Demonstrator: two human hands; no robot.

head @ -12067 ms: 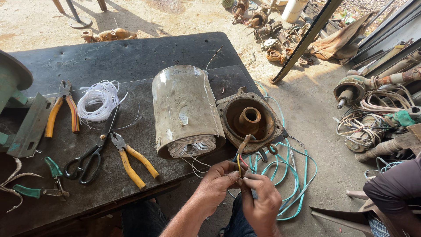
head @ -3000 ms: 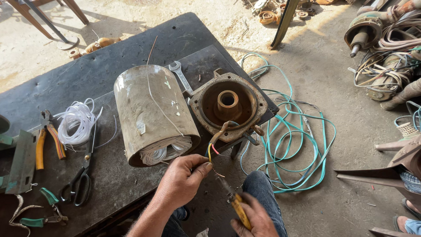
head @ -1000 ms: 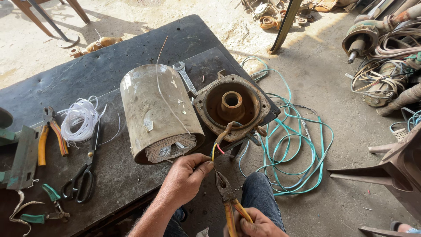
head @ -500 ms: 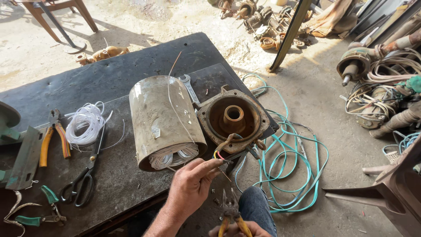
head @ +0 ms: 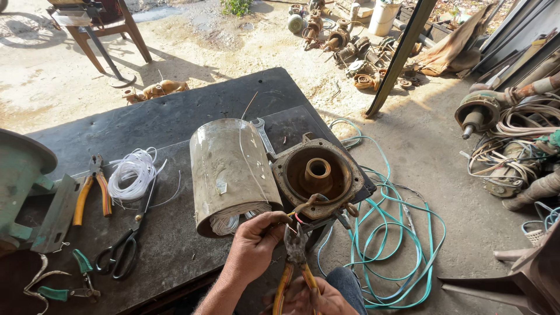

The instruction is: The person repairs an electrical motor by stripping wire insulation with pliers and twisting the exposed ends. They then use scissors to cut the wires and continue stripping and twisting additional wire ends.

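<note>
The left hand [head: 256, 242] is held just below the open end of the metal motor cylinder [head: 230, 172], its fingers closed in a pinch on the thin wires [head: 297, 217] that come out by the rusty end cover [head: 318, 175]. The right hand [head: 318, 297] is seen at the bottom edge, its fingers wrapped around the orange handles of the pliers [head: 296, 262], whose jaws are pointed up and meet the wires right beside the left fingertips. Whether the jaws are actually biting the wires cannot be told.

The cylinder is laid on its side on the dark counter [head: 175, 116], with white windings showing at its near end, and the end cover is leaned against its right side near the counter's corner. A spanner [head: 262, 134] is partly hidden behind the cylinder. To the left, a coil of white cord [head: 131, 175], a second pair of orange-handled pliers [head: 92, 189], black scissors [head: 122, 254] and a green-handled tool [head: 70, 283] are spread out. A green cable [head: 402, 245] is looped on the ground to the right.
</note>
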